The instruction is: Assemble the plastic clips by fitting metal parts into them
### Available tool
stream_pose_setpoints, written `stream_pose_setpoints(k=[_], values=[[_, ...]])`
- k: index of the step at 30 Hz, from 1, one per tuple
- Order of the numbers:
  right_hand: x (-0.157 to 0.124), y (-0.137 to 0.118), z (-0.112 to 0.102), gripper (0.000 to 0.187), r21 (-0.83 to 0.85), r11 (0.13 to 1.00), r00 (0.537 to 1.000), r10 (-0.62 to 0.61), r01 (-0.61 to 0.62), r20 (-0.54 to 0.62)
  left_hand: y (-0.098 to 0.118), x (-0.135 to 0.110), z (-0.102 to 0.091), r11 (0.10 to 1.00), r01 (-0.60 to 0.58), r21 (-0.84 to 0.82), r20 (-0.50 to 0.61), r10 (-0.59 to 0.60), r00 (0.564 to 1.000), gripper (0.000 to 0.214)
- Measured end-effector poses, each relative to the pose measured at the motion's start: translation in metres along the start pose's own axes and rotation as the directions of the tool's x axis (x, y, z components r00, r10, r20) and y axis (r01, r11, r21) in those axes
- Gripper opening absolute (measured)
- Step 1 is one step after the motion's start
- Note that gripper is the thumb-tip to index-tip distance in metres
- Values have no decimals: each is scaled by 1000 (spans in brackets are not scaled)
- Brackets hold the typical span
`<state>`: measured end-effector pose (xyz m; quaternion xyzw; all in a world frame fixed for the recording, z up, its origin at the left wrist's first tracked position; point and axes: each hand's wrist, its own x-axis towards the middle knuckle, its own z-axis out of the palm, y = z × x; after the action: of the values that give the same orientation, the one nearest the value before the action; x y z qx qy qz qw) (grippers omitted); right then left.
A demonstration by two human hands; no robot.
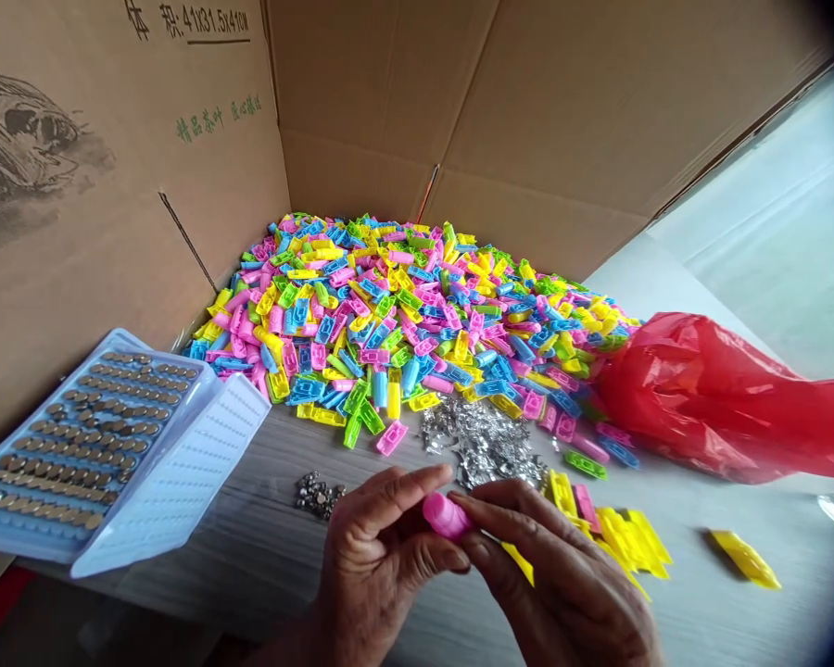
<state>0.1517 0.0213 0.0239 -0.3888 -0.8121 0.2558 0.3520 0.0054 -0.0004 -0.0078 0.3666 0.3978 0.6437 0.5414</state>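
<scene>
A small pink plastic casing [448, 517], rounded at one end, is held between my two hands over the front of the table. My left hand [382, 556] curls around its left side, with the index finger stretched above it and the thumb below. On the other side my right hand [556, 574] pinches the casing between thumb and fingers. Just behind my hands lies a heap of small shiny metal pieces [483, 440]. A little pile of silvery round parts [319, 495] sits beyond my left hand. Several yellow plastic pieces [632, 539] lie beside my right hand.
A large mound of pink, blue, green and yellow casings [389, 315] fills the back, against cardboard walls [375, 111]. Left is a blue tray [198, 463] with rows of button cells [90, 435]. A red plastic bag [701, 398] and single yellow piece [745, 558] lie right.
</scene>
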Motion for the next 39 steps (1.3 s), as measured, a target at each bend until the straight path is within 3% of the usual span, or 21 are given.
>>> stream_pose_setpoints(k=[3,8,10,13,16,24,28,32,35,37,39], values=[[-2,1,0,30,9,1000,1000,18,-19,16,2,2,-1,1000,-4,5,40,4,999,31],[-15,6,3,41,-39,997,998,60,-60,-4,-1,4,-3,959,154,-239,70,-141,988,19],[-16,8,7,46,25,998,998,52,-51,-48,-3,5,-3,934,187,-304,75,-172,982,19],[-9,8,13,36,171,985,991,18,5,-131,-4,6,-1,915,199,-351,59,-191,980,18],[-2,8,12,28,188,981,985,-14,46,-172,-2,6,4,908,210,-362,40,-210,977,17],[-3,15,6,26,221,975,994,-4,28,-107,-11,0,9,970,168,-175,-77,-184,980,14],[-4,18,-1,26,211,977,999,-7,16,-45,-11,3,4,993,110,-35,-36,-112,993,16],[-4,18,-11,22,255,967,999,15,-24,38,2,6,-1,984,103,144,40,-110,993,20],[-3,19,-13,20,244,969,999,24,-31,34,9,6,-1,947,-1,320,53,-16,998,11],[-1,19,-11,19,253,967,999,41,-44,20,8,6,2,947,-4,322,32,-6,999,7],[0,20,-6,18,306,949,997,78,-69,-16,3,6,7,979,113,168,-29,-109,994,8]])
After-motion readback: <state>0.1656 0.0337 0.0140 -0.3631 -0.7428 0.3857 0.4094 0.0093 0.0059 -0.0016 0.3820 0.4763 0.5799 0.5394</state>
